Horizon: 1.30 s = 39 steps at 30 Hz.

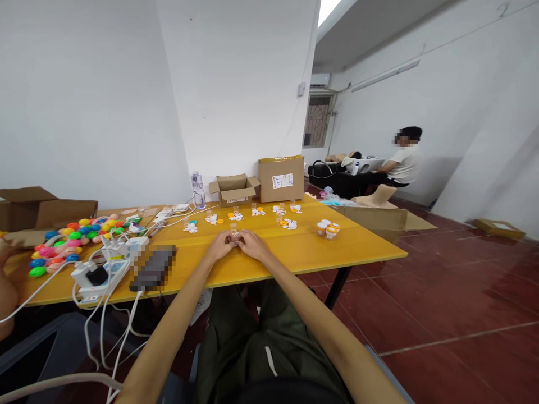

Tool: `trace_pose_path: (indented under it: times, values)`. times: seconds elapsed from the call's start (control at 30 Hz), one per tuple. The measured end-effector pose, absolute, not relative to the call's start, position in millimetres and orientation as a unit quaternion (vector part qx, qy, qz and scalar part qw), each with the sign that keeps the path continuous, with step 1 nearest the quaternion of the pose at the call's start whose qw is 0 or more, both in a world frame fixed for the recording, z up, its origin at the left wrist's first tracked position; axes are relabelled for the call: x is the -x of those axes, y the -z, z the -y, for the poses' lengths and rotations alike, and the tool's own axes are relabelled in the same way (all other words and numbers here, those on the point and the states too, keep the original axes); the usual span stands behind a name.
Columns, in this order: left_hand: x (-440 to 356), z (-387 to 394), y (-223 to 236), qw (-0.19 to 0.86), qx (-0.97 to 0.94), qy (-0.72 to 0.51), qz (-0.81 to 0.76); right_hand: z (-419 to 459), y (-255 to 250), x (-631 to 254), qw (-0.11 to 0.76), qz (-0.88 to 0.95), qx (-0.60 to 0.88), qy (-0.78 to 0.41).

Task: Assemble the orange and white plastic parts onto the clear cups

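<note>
My left hand (221, 246) and my right hand (249, 245) meet over the yellow table (295, 257), fingertips pinched together. Whatever small piece they hold is mostly hidden by the fingers. Just beyond the fingertips stands a small transparent cup (234, 226). Farther back lie several little groups of small white parts (211, 219), some with orange or yellow round pieces (220, 221) and a transparent cup beside them. One group at the left has a teal piece (192, 223). To the right of my hands stands a cluster of small transparent containers with white and orange tops (329, 229).
On the left are a dark phone (154, 268), a power strip (105, 275) with white cables, and colourful plastic balls (73, 235). A bottle (197, 189), an open carton (234, 192) and a closed carton (281, 179) stand behind. Another person's arm (6, 292) shows far left; a person (406, 160) sits farther off.
</note>
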<state>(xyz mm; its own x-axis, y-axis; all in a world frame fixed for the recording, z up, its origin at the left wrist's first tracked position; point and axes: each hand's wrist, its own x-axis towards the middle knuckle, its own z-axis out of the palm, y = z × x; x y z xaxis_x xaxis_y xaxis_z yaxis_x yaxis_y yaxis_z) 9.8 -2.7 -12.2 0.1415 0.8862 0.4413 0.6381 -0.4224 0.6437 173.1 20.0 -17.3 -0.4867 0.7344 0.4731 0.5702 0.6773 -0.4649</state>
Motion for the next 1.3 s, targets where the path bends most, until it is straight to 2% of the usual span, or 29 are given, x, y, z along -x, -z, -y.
trace_pose_path:
  times: [0.4, 1.03, 1.17, 1.3]
  values:
    - [-11, 5, 8, 0.174, -0.737, -0.412, -0.506, -22, 19, -175, 0.345, 0.856, 0.363, -0.127]
    - [-8, 0, 12, 0.195, -0.736, -0.414, -0.499, -19, 16, -174, 0.319, 0.862, 0.381, -0.102]
    - [-9, 2, 12, 0.177, -0.737, -0.404, -0.513, -20, 14, -174, 0.306, 0.864, 0.386, -0.101]
    - [-11, 4, 10, 0.165, -0.73, -0.393, -0.534, -26, 3, -171, 0.245, 0.878, 0.398, -0.106]
